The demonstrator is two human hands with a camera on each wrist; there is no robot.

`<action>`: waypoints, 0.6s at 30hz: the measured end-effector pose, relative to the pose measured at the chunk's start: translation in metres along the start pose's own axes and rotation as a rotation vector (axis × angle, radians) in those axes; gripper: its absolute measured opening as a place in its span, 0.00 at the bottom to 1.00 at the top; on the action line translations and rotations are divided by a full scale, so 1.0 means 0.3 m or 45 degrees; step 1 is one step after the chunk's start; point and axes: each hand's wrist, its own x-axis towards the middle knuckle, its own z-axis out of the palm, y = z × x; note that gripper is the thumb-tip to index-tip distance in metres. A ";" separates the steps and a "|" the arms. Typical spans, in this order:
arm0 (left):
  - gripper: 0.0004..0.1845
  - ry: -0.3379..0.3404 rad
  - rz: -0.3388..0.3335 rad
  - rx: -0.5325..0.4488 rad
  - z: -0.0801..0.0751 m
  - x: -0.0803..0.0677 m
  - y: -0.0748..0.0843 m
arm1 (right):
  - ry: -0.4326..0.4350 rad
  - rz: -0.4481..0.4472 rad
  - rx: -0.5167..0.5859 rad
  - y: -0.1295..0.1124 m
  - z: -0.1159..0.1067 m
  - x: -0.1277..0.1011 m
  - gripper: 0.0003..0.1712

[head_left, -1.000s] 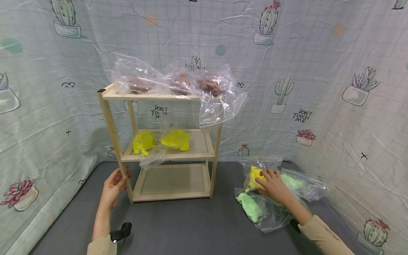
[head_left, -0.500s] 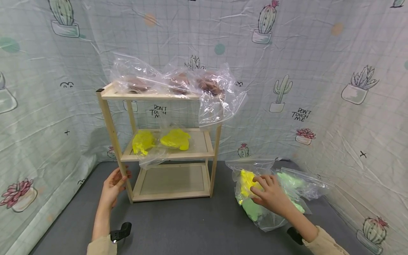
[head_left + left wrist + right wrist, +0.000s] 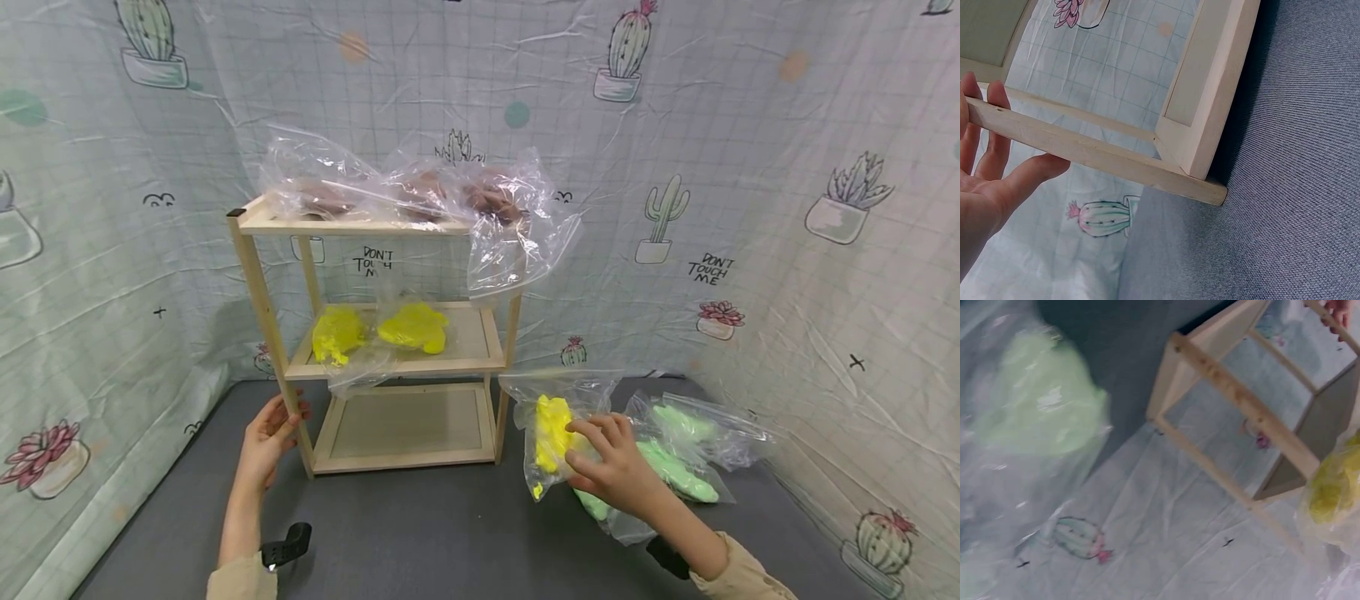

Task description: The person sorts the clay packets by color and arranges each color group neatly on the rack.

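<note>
Nearest the camera, the right hand (image 3: pixel 611 467) grips a clear plastic bag holding a bright yellow lump (image 3: pixel 553 425), fingers curled over its right side, lifting it just off the dark grey mat (image 3: pixel 435 533) beside the rack's front right leg. Just behind and under that hand lie two clear plastic bags of pale green lumps (image 3: pixel 678 467), resting on the mat near the right cloth wall.

On the other side, the left hand (image 3: pixel 268 435) clasps the front left post of the three-tier light wooden rack (image 3: pixel 258 300), thumb on one side and fingers wrapped round the other. In the left wrist view the post crosses that hand's fingers (image 3: pixel 991 134).

Farther back, the middle shelf carries two clear bags of yellow lumps (image 3: pixel 378 329). The top shelf holds clear bags of brown lumps (image 3: pixel 420 196), one hanging over the right edge. A cactus-printed cloth backdrop (image 3: pixel 675 167) closes the scene.
</note>
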 end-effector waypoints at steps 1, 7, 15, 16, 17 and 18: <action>0.22 0.000 0.000 0.005 0.000 0.000 0.000 | 0.025 -0.010 -0.004 -0.006 0.002 0.010 0.18; 0.23 -0.005 0.016 0.002 -0.001 0.002 -0.003 | 0.091 -0.071 -0.009 -0.035 0.019 0.090 0.15; 0.21 -0.007 0.031 -0.014 0.003 0.005 -0.005 | 0.051 -0.125 -0.020 -0.045 0.064 0.222 0.23; 0.21 -0.007 0.028 -0.013 0.003 0.003 -0.004 | 0.054 -0.125 -0.020 -0.045 0.072 0.239 0.26; 0.21 -0.004 0.024 -0.005 0.002 0.002 -0.003 | 0.060 -0.128 -0.021 -0.045 0.079 0.258 0.29; 0.20 -0.003 0.020 0.000 0.001 0.001 -0.002 | 0.075 -0.132 -0.019 -0.046 0.088 0.278 0.30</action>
